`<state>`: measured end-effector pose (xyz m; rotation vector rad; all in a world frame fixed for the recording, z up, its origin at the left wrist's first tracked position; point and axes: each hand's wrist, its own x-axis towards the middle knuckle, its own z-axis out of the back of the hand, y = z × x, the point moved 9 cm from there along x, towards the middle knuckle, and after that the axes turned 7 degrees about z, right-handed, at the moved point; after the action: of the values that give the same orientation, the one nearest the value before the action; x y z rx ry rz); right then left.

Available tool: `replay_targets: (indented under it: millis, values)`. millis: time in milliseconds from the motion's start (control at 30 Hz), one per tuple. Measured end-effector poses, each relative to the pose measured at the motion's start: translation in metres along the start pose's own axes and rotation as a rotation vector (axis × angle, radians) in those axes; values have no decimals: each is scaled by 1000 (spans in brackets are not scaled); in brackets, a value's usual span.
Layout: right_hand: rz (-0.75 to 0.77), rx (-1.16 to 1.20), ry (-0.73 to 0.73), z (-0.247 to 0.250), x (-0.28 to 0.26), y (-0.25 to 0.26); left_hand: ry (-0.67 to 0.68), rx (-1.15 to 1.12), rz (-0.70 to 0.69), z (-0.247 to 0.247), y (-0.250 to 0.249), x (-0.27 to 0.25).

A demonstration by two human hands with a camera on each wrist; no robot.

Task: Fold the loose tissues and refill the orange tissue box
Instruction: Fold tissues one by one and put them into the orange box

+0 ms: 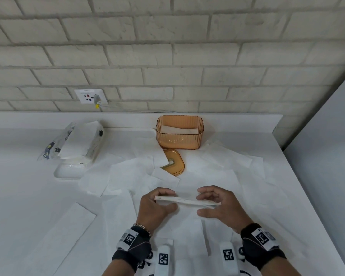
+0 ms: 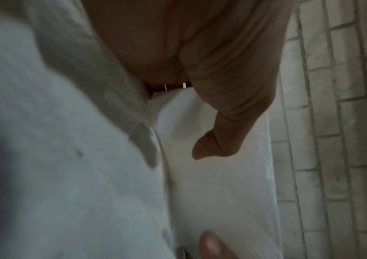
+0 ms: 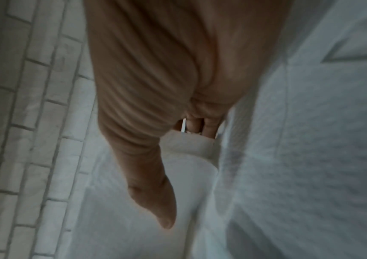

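A folded stack of white tissues (image 1: 187, 201) is held flat above the counter between both hands. My left hand (image 1: 157, 204) grips its left end, thumb on top; the thumb (image 2: 220, 140) presses the tissue stack (image 2: 217, 192) in the left wrist view. My right hand (image 1: 217, 204) holds the right end, thumb (image 3: 153, 201) over the tissue stack (image 3: 144, 236). The orange tissue box (image 1: 179, 132) stands open at the back with some folded tissues inside. Its orange lid (image 1: 173, 161) lies in front of it, partly under loose tissues (image 1: 131, 174).
Loose white tissues (image 1: 227, 158) cover much of the white counter (image 1: 18, 196). A torn tissue pack (image 1: 76, 142) lies on a white tray (image 1: 68, 171) at the left. The brick wall with a socket (image 1: 91, 96) is behind; the counter ends at the right.
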<state>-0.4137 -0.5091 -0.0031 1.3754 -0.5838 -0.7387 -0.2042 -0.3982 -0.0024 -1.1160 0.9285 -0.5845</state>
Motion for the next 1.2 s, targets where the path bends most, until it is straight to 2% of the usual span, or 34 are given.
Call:
replay_targets:
  millis: [133,267,367,567,700,833,967,1033,1100,1200]
  values:
    - [14,-24,17,-11,6,6,5,19,-11,-15,-8,-1]
    - [17,26,-45,3,7,8,-48,-60,8,-4,-9,2]
    - [5,33,-44,1,7,2,-44,-38,55,-2,0,3]
    - [59,45,-75,-4,15,17,-71,-57,20,-9,-15,4]
    - [2,75,-109,11,11,2,-66,-68,42,0,-5,8]
    - [-32,-15,-116,5,11,-7,-39,-22,27,-12,-5,5]
    - [18,11,-199,28,15,17,-6,-25,-17,-8,-16,9]
    - [65,-14,-211,42,17,40,33,63,-62,-4,-21,13]
    - [111,-79,-167,45,19,68,87,197,-93,-8,-24,17]
    - [159,-200,-25,30,24,103,187,396,-152,-28,-34,16]
